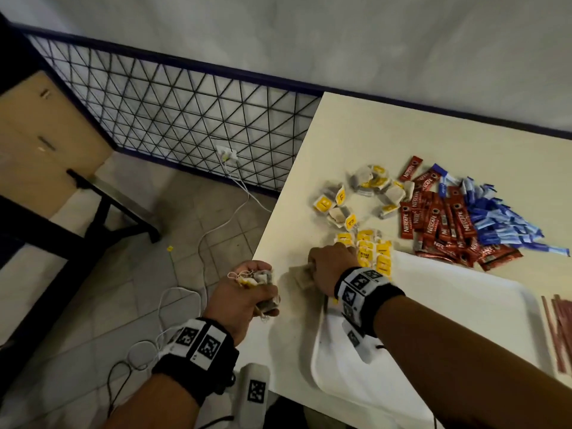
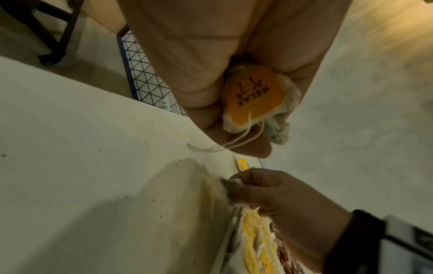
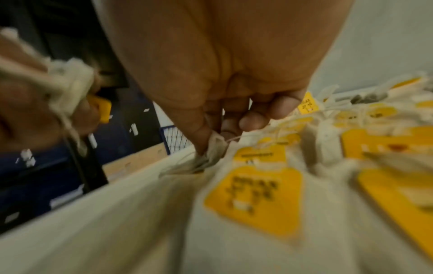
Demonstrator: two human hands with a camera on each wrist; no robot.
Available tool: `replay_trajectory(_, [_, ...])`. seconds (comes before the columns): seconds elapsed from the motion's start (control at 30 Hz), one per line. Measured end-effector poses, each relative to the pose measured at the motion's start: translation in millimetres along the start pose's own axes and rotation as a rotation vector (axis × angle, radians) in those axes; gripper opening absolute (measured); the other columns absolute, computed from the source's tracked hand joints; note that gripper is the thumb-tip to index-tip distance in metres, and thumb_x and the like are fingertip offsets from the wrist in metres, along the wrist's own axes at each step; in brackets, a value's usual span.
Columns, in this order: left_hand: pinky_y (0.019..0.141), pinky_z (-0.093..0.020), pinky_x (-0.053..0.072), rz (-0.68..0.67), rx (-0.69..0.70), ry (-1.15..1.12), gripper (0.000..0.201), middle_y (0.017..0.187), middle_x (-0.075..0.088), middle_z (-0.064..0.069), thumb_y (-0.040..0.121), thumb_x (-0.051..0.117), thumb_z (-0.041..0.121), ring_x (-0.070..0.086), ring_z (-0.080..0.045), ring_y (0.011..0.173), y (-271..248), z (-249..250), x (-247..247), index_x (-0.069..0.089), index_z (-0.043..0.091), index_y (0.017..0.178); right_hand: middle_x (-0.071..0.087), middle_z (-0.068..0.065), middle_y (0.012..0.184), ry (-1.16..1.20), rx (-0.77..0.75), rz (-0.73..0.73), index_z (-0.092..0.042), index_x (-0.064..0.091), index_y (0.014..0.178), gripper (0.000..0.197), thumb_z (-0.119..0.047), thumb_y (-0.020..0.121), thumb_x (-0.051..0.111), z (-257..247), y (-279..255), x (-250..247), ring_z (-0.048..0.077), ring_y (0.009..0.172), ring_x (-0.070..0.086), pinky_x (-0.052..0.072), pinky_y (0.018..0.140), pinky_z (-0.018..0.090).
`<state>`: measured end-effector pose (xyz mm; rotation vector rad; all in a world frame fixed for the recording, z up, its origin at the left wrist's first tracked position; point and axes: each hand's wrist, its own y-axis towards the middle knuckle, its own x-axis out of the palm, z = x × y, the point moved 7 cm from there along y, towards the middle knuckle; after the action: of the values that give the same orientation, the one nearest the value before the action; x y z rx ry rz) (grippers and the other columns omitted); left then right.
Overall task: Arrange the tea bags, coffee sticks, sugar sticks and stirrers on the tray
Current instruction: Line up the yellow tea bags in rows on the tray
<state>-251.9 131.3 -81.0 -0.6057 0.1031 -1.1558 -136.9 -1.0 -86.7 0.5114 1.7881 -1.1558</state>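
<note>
Tea bags: one row [image 1: 376, 255] stands along the tray's [image 1: 464, 305] far-left corner, yellow tags up, packed side by side; judged the only group placed so far. Further loose bags [image 1: 356, 196] lie scattered on the table [image 1: 371, 134], far of the tray. Left hand [image 1: 244, 297], at the table's left edge, has its fingers curled round a bundle of bags [image 1: 257, 278]; the left wrist view shows one yellow tag [image 2: 254, 94] clamped between fingers and palm, string trailing. Right hand [image 1: 331, 267] sits at the near end of the row, thumb and forefinger pinching one bag [image 3: 212, 148] by its top at the tray's left rim, other fingers curled; judged to be adding it to the row. Coffee sticks [image 1: 442, 224]: red pile on the table, far of the tray, touching its far rim at most, none placed. Sugar sticks [image 1: 501, 218]: blue pile to the right of the coffee, overlapping it, none placed. Stirrers [image 1: 557, 329]: brown bundle on the table just right of the tray, partly out of view, none placed. Progress, as judged: early; tea bags partly done, with the held bundle and the scattered ones left, then all three other kinds. Most of the tray is bare.
</note>
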Motion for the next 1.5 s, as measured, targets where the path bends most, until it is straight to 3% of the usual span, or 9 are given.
replay_trajectory(0.17, [0.051,-0.036,0.054,-0.014,-0.018,0.148,0.031,0.065,0.053,-0.016,0.066,0.066,-0.019,0.055,-0.025,0.048,9.7,-7.0,-6.5,0.059,0.005,0.085,0.060,-0.003,0.080,0.601,-0.028,0.020,-0.023,0.061,0.082,0.017,-0.025,0.093,0.049,15.0,-8.1,-19.0,0.014,0.069,0.051,0.040,0.060,0.025])
replay_trajectory(0.4, [0.062,-0.052,0.051,-0.186,0.065,0.288,0.028,0.063,0.061,-0.008,0.057,0.067,0.001,0.058,-0.027,0.054,7.1,-0.6,53.0,0.066,0.025,0.073,0.053,0.003,0.061,1.314,-0.031,-0.057,-0.015,0.053,0.089,0.014,-0.002,0.092,0.051,29.0,-36.7,-25.2,0.013,0.052,0.040,0.034,0.052,0.025])
replay_trajectory(0.63, [0.059,-0.036,0.055,-0.240,0.087,0.203,0.030,0.067,0.062,-0.004,0.058,0.072,0.002,0.060,-0.022,0.057,-0.6,5.2,91.1,0.060,0.006,0.085,0.058,-0.012,0.056,1.219,-0.109,0.000,-0.018,0.058,0.080,0.016,-0.010,0.093,0.053,43.5,-60.7,-32.9,0.013,0.057,0.048,0.037,0.057,0.029])
replay_trajectory(0.77, [0.051,-0.029,0.052,-0.234,0.139,0.272,0.032,0.070,0.068,-0.003,0.063,0.071,-0.002,0.065,-0.021,0.060,-3.7,6.4,98.6,0.066,0.015,0.090,0.057,-0.012,0.075,0.927,-0.144,0.019,-0.025,0.056,0.089,0.027,-0.048,0.080,0.068,49.5,-71.2,-41.1,0.008,0.068,0.050,0.041,0.064,0.025])
replay_trajectory(0.93, [0.051,-0.027,0.051,-0.269,0.127,0.319,0.034,0.074,0.070,-0.006,0.070,0.071,-0.012,0.066,-0.019,0.060,-6.6,-1.4,102.1,0.067,0.012,0.094,0.060,0.000,0.092,0.644,-0.046,0.146,-0.016,0.060,0.096,0.026,-0.041,0.092,0.055,65.3,-78.4,-44.6,0.019,0.085,0.055,0.047,0.079,0.035])
replay_trajectory(1.03, [0.053,-0.037,0.056,-0.234,0.100,0.333,0.033,0.071,0.067,-0.004,0.065,0.070,-0.008,0.062,-0.022,0.053,-5.8,-11.0,90.9,0.067,0.015,0.089,0.058,-0.002,0.112,0.472,-0.046,0.156,-0.017,0.066,0.110,0.032,-0.041,0.092,0.055,74.3,-86.4,-38.8,0.016,0.102,0.053,0.035,0.080,0.021])
replay_trajectory(1.17, [0.065,-0.052,0.056,-0.202,0.055,0.345,0.035,0.067,0.063,-0.001,0.072,0.065,-0.019,0.059,-0.023,0.052,-1.0,-25.2,76.8,0.066,0.013,0.088,0.053,-0.015,0.084,0.439,-0.093,0.093,-0.022,0.064,0.114,0.025,-0.034,0.093,0.057,75.9,-96.9,-20.9,0.008,0.083,0.048,0.033,0.070,0.014])
replay_trajectory(1.4, [0.063,-0.050,0.058,-0.211,0.059,0.341,0.031,0.065,0.064,0.005,0.061,0.068,-0.003,0.059,-0.020,0.056,-3.9,-30.3,73.5,0.070,0.022,0.079,0.065,0.001,0.111,0.280,-0.124,-0.125,-0.020,0.065,0.112,0.027,-0.034,0.093,0.052,64.1,-100.5,12.6,0.019,0.104,0.057,0.044,0.087,0.027])
replay_trajectory(1.5, [0.063,-0.052,0.058,-0.207,0.070,0.374,0.038,0.064,0.064,0.008,0.070,0.066,-0.016,0.059,-0.018,0.057,-5.0,-29.7,72.2,0.069,0.021,0.081,0.065,0.000,0.111,0.224,-0.088,-0.137,-0.023,0.067,0.109,0.025,-0.033,0.093,0.051,63.5,-94.4,29.0,0.021,0.104,0.057,0.043,0.083,0.026])
